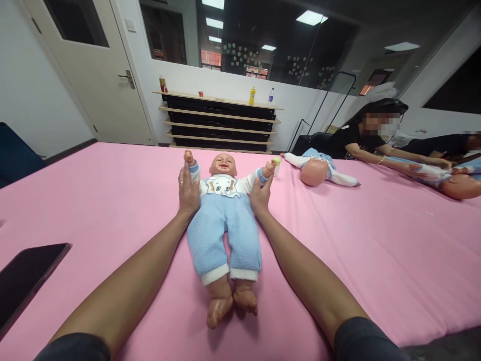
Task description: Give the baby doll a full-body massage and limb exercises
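A baby doll (225,225) lies on its back on a pink padded tabletop (146,296), feet toward me. Fuzzy blue trousers and a white top with an elephant face clothe it, and both its arms are raised outward. Against the doll's arm on the left rests my left hand (189,189), its fingers stretched out and a ring on one of them. My right hand (260,194) touches the other arm from outside, fingers extended below the doll's small hand. Both my hands look open, flat along the doll rather than wrapped round it.
A dark phone (30,276) lies at the left. Behind the doll's raised hand stands a small green-topped bottle (277,166). Another doll (315,170) lies to the right, where a co-worker (361,130) handles a further doll (454,183). Shelves (221,103) with bottles line the wall.
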A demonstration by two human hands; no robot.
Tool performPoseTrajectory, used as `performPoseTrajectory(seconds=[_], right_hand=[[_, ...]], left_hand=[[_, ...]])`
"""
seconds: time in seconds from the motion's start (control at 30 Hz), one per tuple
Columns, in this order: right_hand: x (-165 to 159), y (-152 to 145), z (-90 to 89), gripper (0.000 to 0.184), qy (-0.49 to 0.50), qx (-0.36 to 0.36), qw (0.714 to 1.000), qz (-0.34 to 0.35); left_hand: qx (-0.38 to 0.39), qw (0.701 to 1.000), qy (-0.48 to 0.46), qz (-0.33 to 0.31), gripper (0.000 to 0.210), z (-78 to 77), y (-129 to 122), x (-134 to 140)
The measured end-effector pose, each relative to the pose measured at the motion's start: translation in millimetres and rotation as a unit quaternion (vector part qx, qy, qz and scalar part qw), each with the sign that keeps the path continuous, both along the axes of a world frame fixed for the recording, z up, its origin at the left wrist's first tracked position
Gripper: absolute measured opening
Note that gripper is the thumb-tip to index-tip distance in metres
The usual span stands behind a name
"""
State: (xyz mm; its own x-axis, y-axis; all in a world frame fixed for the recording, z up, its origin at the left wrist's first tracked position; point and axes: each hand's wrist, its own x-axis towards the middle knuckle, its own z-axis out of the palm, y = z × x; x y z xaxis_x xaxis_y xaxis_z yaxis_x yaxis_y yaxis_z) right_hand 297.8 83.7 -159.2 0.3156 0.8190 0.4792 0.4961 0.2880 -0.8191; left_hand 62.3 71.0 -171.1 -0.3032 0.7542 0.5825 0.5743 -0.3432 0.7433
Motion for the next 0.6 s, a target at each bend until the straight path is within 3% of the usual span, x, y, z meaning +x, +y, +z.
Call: performPoseTrajectory(seconds=[0.13, 0.23, 0.33, 0.47, 0.6], right_hand=[[-3.9, 0.7, 2.3, 0.067, -0.120, -0.032, 0.992, -0.015], [-2.4, 7.5, -1.3, 0.065, -0.183, -0.020, 0.983, -0.020], [0.3, 15.7, -8.0, 0.064, -0.241, -0.051, 0.969, -0.026], [4.7, 27.0, -19.2, 0.064, -0.273, -0.114, 0.955, -0.018], [8.5, 37.6, -28.4, 0.059, -0.291, -0.132, 0.947, -0.024]], left_hand=[[-0.047, 0.996, 0.068, -0.038, 0.054, -1.3, 7.2, -5.9], [-0.073, 0.992, 0.087, -0.051, 0.055, -7.1, 14.8, -13.0], [-0.091, 0.990, 0.095, -0.057, 0.058, -14.9, 23.5, -20.0], [-0.133, 0.982, 0.111, -0.070, 0.061, -22.4, 33.4, -26.5], [-0.170, 0.973, 0.138, -0.075, 0.064, -23.7, 38.5, -28.0]])
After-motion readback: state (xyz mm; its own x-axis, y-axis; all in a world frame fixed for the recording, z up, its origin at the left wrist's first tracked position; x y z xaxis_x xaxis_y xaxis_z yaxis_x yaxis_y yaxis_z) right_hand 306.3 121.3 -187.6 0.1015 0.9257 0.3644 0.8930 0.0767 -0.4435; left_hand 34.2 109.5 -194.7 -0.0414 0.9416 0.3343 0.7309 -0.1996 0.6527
